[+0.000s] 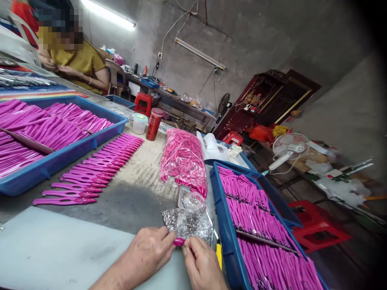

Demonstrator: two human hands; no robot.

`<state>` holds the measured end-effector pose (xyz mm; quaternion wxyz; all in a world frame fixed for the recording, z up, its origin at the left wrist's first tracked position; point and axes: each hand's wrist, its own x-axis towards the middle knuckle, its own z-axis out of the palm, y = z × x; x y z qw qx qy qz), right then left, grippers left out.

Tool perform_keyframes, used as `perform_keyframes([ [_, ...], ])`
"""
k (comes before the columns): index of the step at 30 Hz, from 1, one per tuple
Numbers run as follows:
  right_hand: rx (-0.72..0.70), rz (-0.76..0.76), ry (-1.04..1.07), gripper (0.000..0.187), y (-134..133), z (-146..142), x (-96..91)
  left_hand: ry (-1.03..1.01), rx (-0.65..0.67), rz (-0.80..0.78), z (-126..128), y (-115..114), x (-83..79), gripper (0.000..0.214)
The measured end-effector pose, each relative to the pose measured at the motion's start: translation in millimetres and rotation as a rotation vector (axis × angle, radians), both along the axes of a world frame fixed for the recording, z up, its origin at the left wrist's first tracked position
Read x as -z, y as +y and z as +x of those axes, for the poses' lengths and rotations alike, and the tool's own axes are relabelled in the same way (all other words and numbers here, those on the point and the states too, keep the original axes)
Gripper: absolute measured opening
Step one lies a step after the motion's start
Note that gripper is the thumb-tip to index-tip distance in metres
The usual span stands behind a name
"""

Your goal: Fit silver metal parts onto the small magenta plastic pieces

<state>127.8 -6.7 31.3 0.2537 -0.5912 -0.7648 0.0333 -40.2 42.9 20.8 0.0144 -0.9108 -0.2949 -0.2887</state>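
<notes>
Just in front of the bags of small metal parts, both of my hands meet at a small dark-pink plastic piece (pixel 179 241). My left hand (pixel 152 245) grips its left end, fingers closed. The thumb and fingers of my right hand (pixel 201 257) pinch at its right end; whether they hold anything else is hidden. Beyond my fingers lie clear bags of small shiny metal parts (pixel 192 225). A large clear bag of pink pieces (pixel 183 159) stands behind them. To the left, a long row of pink tweezer-shaped pieces (pixel 74 192) lies on the table.
Blue trays full of pink pieces stand left (pixel 104 135) and right (pixel 231 257). A yellow handle (pixel 219 255) lies by the right tray. A pale sheet (pixel 57 249) covers the near table. A red tumbler (pixel 155 125) and lidded tub (pixel 139 124) stand farther back. Another person (pixel 81 60) sits far left.
</notes>
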Motion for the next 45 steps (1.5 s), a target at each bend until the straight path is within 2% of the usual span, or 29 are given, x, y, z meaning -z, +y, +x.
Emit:
perform_keyframes([
  [18, 0.009, -0.119, -0.153, 0.026, 5, -2, -5.1, 0.083, -0.012, 0.047, 4, -2, 6.0, 0.008],
  [22, 0.06, -0.091, -0.128, 0.026, 4, -4, -1.8, 0.072, -0.017, 0.032, 4, -3, 6.7, 0.009],
  [30, -0.003, -0.044, -0.117, 0.025, 5, -2, 2.7, 0.099, -0.008, 0.024, 4, -1, 7.3, 0.009],
  [41, 0.068, -0.027, 0.035, 0.028, 5, -11, 1.1, 0.071, -0.016, 0.024, 3, -2, 5.9, 0.011],
  [45, 0.028, -0.052, 0.019, 0.027, 6, -9, -1.6, 0.062, -0.012, 0.015, 3, -1, 6.1, 0.01],
])
